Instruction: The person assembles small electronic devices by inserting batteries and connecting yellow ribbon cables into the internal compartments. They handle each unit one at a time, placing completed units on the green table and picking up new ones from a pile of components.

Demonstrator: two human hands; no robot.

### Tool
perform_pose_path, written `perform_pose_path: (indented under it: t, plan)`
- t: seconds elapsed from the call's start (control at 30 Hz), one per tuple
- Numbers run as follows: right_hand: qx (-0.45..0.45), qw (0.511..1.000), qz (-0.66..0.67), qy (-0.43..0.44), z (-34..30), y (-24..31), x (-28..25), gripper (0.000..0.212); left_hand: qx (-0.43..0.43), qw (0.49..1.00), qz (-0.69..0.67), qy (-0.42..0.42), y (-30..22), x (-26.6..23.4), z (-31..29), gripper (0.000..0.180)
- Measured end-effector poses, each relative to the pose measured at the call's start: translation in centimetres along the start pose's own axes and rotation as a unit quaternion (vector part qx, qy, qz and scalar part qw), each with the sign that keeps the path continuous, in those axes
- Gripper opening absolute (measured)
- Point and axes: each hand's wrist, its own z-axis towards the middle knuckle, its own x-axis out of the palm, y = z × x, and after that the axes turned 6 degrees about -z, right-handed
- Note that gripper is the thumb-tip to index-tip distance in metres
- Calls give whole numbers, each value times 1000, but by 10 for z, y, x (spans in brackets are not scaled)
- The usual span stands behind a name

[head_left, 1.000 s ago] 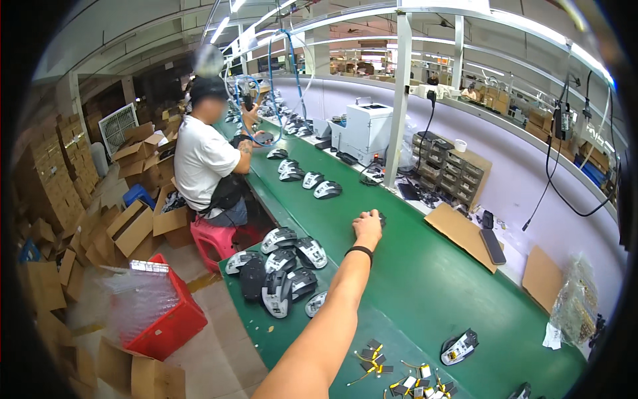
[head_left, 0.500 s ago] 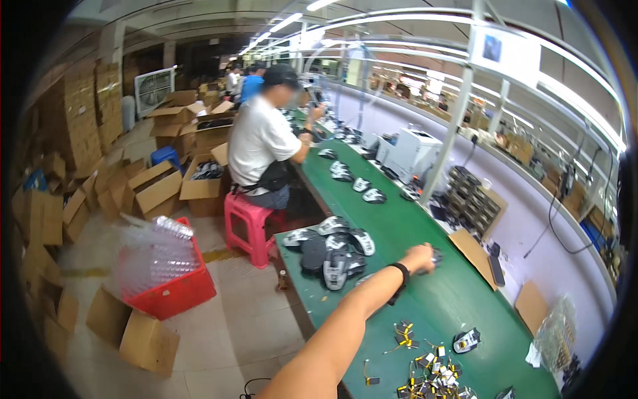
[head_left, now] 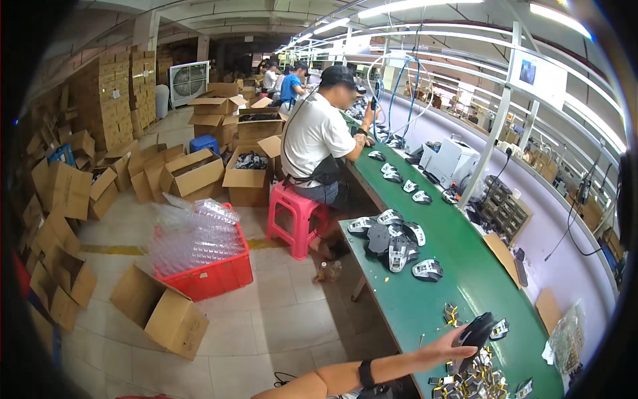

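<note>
My left hand (head_left: pixel 446 348) is closed around a black computer mouse (head_left: pixel 480 330), held tilted above the near part of the bench. Under and beside it lies a heap of small battery packs (head_left: pixel 475 380) with yellow tape and thin wires, partly hidden by the hand. A silver and black mouse part (head_left: pixel 500 329) rests just beyond the held mouse. Farther up the bench sits a cluster of black and silver mice (head_left: pixel 399 253), with a single mouse (head_left: pixel 427 269) apart from it. My right hand is out of view.
The green bench (head_left: pixel 458 279) runs away from me, with more mice in a line. A co-worker in a white shirt (head_left: pixel 318 136) sits on a pink stool (head_left: pixel 296 214). On the floor are a red crate (head_left: pixel 219 276) of clear plastic trays and open cardboard boxes (head_left: pixel 163 312).
The view has swung left. My left hand has come back from the far side of the bench to above the battery heap, and a black mouse now shows plainly in it.
</note>
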Motion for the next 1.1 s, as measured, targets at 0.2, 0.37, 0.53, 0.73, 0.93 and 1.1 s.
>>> perform_pose_path:
  t: [0.2,0.37,0.53,0.73,0.93,1.1]
  plan:
    - [81,985,125,90,-34,49,21,15,-132,972,-193,-33,-4,25,-22,85]
    - [157,948,221,169,-62,61,43,11,-78,973,-213,-45,16,30,-34,58]
    - [51,952,125,273,-66,81,60,9,-47,974,-201,-95,0,41,-37,46]
    - [46,957,79,276,-58,99,76,8,-37,983,-179,-12,-4,58,-19,73]
    - [8,983,12,186,-42,94,84,12,6,980,-199,-1,4,71,-2,92]
    - [-10,982,-48,180,-24,84,89,13,-16,985,-174,2,19,58,14,99]
